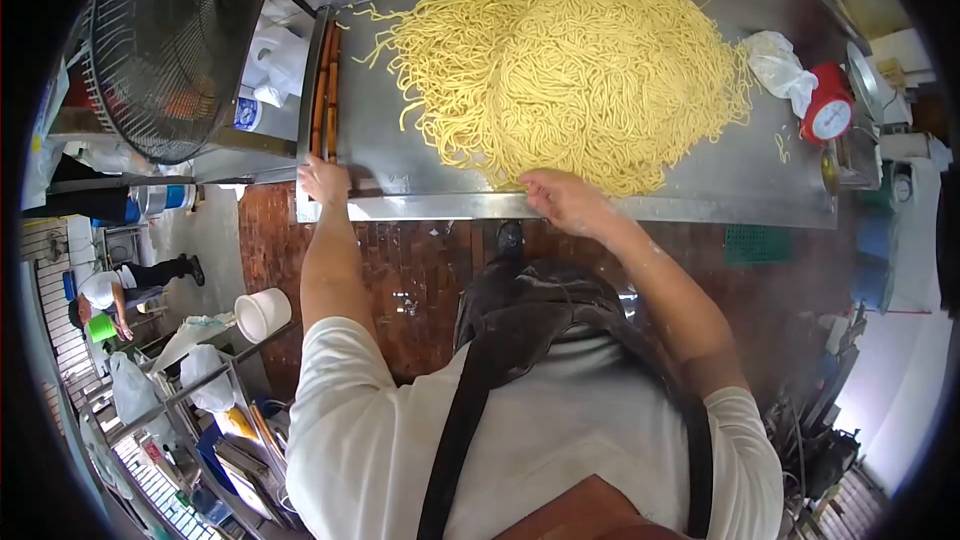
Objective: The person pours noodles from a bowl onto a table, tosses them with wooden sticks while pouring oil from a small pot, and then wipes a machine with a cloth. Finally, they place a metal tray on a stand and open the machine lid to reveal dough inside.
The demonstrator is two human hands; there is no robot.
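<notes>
Big steel table had a huge noodle pile spread over its middle and far side, with a fan off to the left and a red timer at the right end. Right hand was at the pile's near edge, fingers loosely curled into the strands, while the left hand sat flat on the near-left rim, fingers together. My guess: drag too hard toward the near edge and loose strands slide off onto the floor.

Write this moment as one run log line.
left hand: resting on steel table edge | right hand: touching heap of yellow noodles | both open
</notes>
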